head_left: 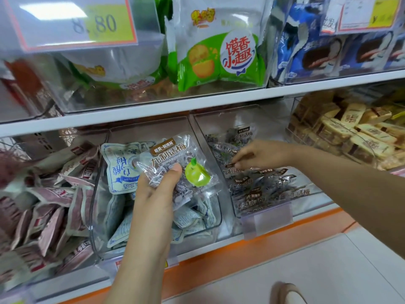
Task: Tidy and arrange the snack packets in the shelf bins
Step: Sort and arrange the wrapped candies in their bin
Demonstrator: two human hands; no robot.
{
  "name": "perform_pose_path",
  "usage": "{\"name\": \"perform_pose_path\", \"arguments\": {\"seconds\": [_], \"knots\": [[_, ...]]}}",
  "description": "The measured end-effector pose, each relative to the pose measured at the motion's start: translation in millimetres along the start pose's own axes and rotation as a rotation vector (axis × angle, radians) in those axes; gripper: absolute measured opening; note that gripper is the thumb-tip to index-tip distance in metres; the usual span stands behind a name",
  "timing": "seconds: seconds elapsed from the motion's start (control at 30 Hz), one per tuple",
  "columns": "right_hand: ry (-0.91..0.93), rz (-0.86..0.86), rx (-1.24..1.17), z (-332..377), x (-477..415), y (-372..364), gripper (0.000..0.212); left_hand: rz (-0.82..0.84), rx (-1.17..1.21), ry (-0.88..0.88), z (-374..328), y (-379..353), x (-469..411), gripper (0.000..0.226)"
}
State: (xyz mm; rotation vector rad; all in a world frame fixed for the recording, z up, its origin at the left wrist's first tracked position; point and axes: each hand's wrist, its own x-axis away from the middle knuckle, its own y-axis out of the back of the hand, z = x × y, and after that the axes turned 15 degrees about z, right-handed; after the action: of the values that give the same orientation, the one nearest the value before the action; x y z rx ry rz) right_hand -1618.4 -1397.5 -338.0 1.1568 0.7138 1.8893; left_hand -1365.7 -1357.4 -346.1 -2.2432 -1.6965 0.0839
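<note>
Over the middle bin point(198, 236) the left hand point(153, 195) clasps a plum packet point(175, 156); the outstretched right hand point(262, 154) pinches a second packet point(230, 165).

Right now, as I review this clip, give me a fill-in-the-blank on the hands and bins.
The left hand holds a clear packet picturing a ____ fruit.
It is held over the middle bin, whose pouches are white and ____.
The right hand reaches into the neighbouring bin of dark packets, on the ____ side.
The price tag overhead reads ____.
Missing: green; blue; right; 8.80
</note>
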Motion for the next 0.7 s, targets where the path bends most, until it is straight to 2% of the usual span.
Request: {"name": "perform_pose_path", "arguments": {"seconds": [0.03, 0.07, 0.13, 0.2, 0.33, 0.4, 0.5, 0.57, 0.67, 0.7], "knots": [[-0.007, -0.08, 0.022, -6, 7, 1, 0.018, 0.0, -0.001, 0.001, 0, 0, 0, 0.098], [-0.047, -0.129, 0.063, -13, 12, -1, 0.024, -0.001, 0.0, 0.006, 0, 0, 0, 0.096], [-0.208, -0.054, 0.195, -22, 23, -7, 0.038, 0.014, 0.001, 0.001, 2, -2, 1, 0.09], [-0.316, 0.052, 0.272, -25, 24, -15, 0.04, 0.032, -0.001, 0.002, 2, -5, 4, 0.092], [-0.309, 0.044, 0.273, -17, 17, -14, 0.042, 0.036, 0.0, 0.0, 6, -5, 5, 0.089], [-0.338, 0.124, 0.267, -16, 11, -11, 0.047, 0.043, 0.009, -0.005, 6, -4, 4, 0.089], [-0.372, 0.2, 0.202, -19, 3, -10, 0.052, 0.069, -0.019, 0.004, 3, -6, 4, 0.108], [-0.349, 0.192, 0.178, -21, -1, -13, 0.051, 0.067, -0.007, -0.001, 3, -6, 3, 0.113], [-0.325, 0.178, 0.103, -22, -3, -14, 0.048, 0.063, 0.048, -0.028, 5, -3, 0, 0.085], [-0.331, 0.191, 0.086, -24, -4, -12, 0.046, 0.056, 0.058, -0.033, 5, -3, 0, 0.085]]}}
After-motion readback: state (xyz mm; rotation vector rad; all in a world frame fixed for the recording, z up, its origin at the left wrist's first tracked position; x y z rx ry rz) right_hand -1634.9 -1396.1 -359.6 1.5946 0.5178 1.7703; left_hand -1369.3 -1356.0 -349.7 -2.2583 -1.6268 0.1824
